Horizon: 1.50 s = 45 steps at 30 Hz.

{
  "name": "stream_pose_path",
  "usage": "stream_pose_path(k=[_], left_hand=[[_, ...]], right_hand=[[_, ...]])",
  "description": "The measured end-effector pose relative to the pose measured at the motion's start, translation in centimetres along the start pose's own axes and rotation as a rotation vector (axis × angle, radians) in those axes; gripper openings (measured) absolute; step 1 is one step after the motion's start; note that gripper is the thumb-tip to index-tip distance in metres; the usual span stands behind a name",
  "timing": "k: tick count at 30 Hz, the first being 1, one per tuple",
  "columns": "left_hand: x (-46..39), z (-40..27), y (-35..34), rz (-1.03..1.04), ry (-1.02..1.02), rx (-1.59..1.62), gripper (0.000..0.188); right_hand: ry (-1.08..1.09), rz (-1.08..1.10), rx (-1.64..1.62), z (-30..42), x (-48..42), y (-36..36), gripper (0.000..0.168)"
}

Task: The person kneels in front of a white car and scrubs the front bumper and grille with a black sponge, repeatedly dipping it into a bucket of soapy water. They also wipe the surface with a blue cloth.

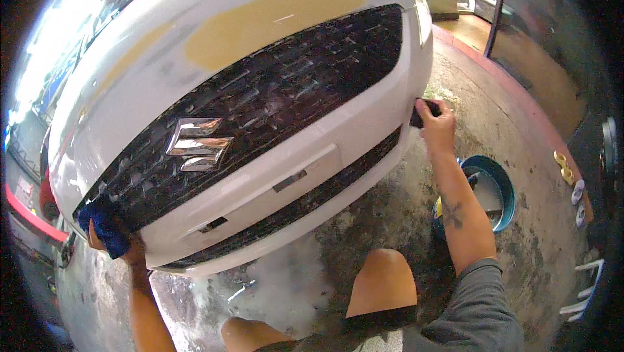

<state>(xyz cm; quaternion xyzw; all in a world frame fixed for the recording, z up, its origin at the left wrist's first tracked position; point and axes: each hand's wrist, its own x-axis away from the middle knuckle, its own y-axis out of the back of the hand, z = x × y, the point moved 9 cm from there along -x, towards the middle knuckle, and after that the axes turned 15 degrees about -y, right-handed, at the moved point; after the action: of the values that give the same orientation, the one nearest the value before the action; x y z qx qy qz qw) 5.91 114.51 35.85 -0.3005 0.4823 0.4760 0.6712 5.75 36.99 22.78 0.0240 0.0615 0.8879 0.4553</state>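
A white car's front bumper (360,108) fills the middle of the view, with a black mesh grille (292,79) and a chrome Suzuki emblem (200,145). My left hand (114,247) holds a dark blue cloth (105,227) against the grille's lower left end. At the bumper's right edge, my right hand (438,120) grips a small black block or pad (420,114) between thumb and fingers. Part of that pad is hidden by the fingers. Yellowish patches (273,20) mark the dull painted surface above the grille.
A blue bucket (511,196) with cloudy liquid and dark items inside stands on the stained concrete floor below my right forearm. Yellow and pale footwear (564,169) lies by the raised reddish edge at the right. Near the lower right is a white metal rack or frame (585,293).
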Motion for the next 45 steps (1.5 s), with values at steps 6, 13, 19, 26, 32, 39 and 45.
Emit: stream_pose_path(k=[6, 13, 19, 26, 32, 39, 45], left_hand=[[0.1, -1.0, -0.5, -0.024, -0.057, 0.005, 0.07], [2.9, 2.1, 0.3, -0.01, -0.07, -0.015, 0.075], [1.8, 1.3, -0.3, -0.021, -0.046, 0.018, 0.079], [1.6, 1.8, 0.6, 0.013, -0.068, -0.015, 0.078], [1.6, 0.8, -1.2, -0.031, -0.066, 0.045, 0.078], [2.0, 2.2, 0.0, -0.025, -0.065, 0.029, 0.078], [1.9, 1.6, -1.7, -0.028, -0.057, 0.062, 0.078]], right_hand=[[0.259, -0.246, -0.041, 1.3, -0.7, 1.6, 0.043], [0.427, -0.093, 0.012, -0.4, 21.6, -15.9, 0.091], [0.195, -0.126, 0.078, -2.2, 11.7, -11.7, 0.089], [0.464, -0.101, -0.022, -0.6, 23.5, -15.5, 0.09], [0.254, -0.277, 0.08, -1.3, 7.4, -9.4, 0.091], [0.485, -0.082, 0.187, -3.2, 17.8, -13.1, 0.094], [0.317, -0.24, 0.031, -2.6, 10.0, -9.6, 0.092]])
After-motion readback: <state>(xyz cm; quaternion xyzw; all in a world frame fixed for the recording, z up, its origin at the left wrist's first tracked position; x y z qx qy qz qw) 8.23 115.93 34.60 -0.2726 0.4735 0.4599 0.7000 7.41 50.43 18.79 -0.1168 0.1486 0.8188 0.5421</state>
